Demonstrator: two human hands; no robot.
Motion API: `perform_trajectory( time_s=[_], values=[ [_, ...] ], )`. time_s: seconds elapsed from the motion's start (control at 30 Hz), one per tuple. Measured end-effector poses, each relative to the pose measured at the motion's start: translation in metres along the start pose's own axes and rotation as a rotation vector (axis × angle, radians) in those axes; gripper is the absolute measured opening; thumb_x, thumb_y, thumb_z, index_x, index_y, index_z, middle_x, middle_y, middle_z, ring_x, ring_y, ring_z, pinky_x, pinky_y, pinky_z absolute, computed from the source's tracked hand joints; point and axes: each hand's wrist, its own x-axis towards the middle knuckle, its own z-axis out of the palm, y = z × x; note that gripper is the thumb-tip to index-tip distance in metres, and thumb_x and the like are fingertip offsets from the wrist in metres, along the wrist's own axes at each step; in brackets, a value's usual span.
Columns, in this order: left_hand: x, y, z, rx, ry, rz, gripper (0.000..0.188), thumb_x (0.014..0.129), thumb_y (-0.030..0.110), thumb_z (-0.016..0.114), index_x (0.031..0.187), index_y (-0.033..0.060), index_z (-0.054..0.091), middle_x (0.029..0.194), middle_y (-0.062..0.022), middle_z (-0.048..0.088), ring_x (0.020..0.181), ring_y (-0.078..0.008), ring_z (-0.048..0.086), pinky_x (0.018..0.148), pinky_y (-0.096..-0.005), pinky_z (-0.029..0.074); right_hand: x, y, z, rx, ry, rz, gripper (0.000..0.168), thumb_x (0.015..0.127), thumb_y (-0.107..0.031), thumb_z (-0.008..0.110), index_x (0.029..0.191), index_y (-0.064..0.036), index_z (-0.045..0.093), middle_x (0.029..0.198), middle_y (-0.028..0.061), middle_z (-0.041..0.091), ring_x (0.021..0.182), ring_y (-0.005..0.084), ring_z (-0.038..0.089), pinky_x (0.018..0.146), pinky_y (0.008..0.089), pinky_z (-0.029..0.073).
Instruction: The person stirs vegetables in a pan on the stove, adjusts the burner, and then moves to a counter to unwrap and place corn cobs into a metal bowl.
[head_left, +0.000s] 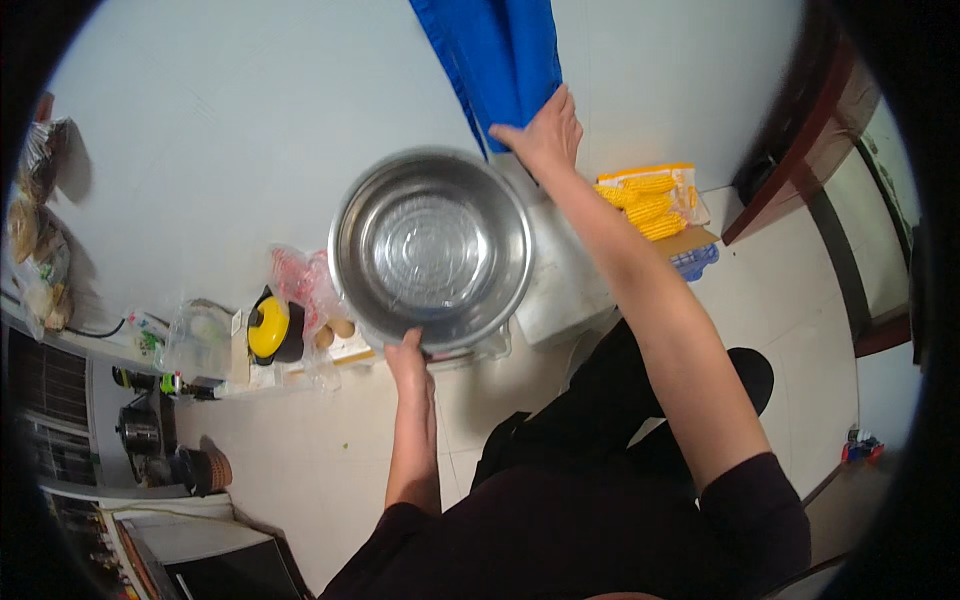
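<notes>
A round stainless steel basin (431, 247) is tilted so that its shiny, bare inside faces me. My left hand (407, 364) grips its near rim, the thumb over the edge and the other fingers hidden beneath. Above and to the right, my right hand (546, 135) is at the lower end of a blue cloth (502, 67) hanging against the white wall. Its thumb lies across the cloth's lower front and its fingers reach the right edge. Whether they grip the fabric is not clear.
Corn cobs (651, 206) lie on packaging right of a white box-like surface (562, 277). Left of the basin are a yellow-lidded black pot (271, 326), a plastic bag (300, 274) and round brown items (334, 331). Bags (41, 247) hang at far left; a dark red door frame (795, 165) stands right.
</notes>
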Motion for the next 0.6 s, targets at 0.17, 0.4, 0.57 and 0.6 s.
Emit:
perform_trajectory(
  time_s=[0.17, 0.4, 0.57, 0.6],
  values=[
    [-0.009, 0.013, 0.030, 0.016, -0.052, 0.008, 0.038, 0.075, 0.000, 0.050, 0.113, -0.0003, 0.047, 0.096, -0.0065, 0.056, 0.072, -0.0142, 0.055, 0.053, -0.0255, 0.044, 0.047, 0.030, -0.021, 0.279, -0.036, -0.113, 0.022, 0.074, -0.014, 0.052, 0.086, 0.003, 0.058, 0.081, 0.0267, 0.059, 0.079, 0.0415, 0.058, 0.073, 0.0455, 0.046],
    [-0.028, 0.041, 0.090, -0.060, -0.167, 0.028, 0.039, 0.077, -0.001, 0.048, 0.116, -0.0010, 0.044, 0.101, -0.0086, 0.055, 0.078, -0.0157, 0.056, 0.055, -0.0265, 0.045, -0.017, -0.025, -0.122, 0.214, -0.482, -0.519, 0.022, 0.071, -0.015, 0.059, 0.079, 0.006, 0.056, 0.085, 0.0257, 0.056, 0.082, 0.0380, 0.056, 0.074, 0.0414, 0.045],
    [-0.027, 0.057, 0.123, -0.097, -0.289, 0.220, 0.031, 0.072, 0.001, 0.050, 0.103, 0.0003, 0.048, 0.077, -0.0031, 0.051, 0.057, -0.0093, 0.048, 0.045, -0.0231, 0.037, -0.030, -0.048, -0.067, 0.123, -0.456, -0.775, 0.022, 0.067, -0.013, 0.065, 0.086, -0.001, 0.063, 0.094, 0.0189, 0.055, 0.094, 0.0348, 0.052, 0.079, 0.0430, 0.042],
    [-0.031, 0.063, 0.128, -0.081, -0.289, 0.220, 0.033, 0.073, 0.000, 0.048, 0.107, -0.0025, 0.048, 0.087, -0.0052, 0.053, 0.071, -0.0121, 0.049, 0.064, -0.0243, 0.038, -0.022, -0.054, -0.062, -0.015, -0.385, -0.840, 0.023, 0.067, -0.012, 0.065, 0.088, -0.002, 0.063, 0.093, 0.0182, 0.055, 0.095, 0.0334, 0.051, 0.079, 0.0421, 0.041]
  ],
)
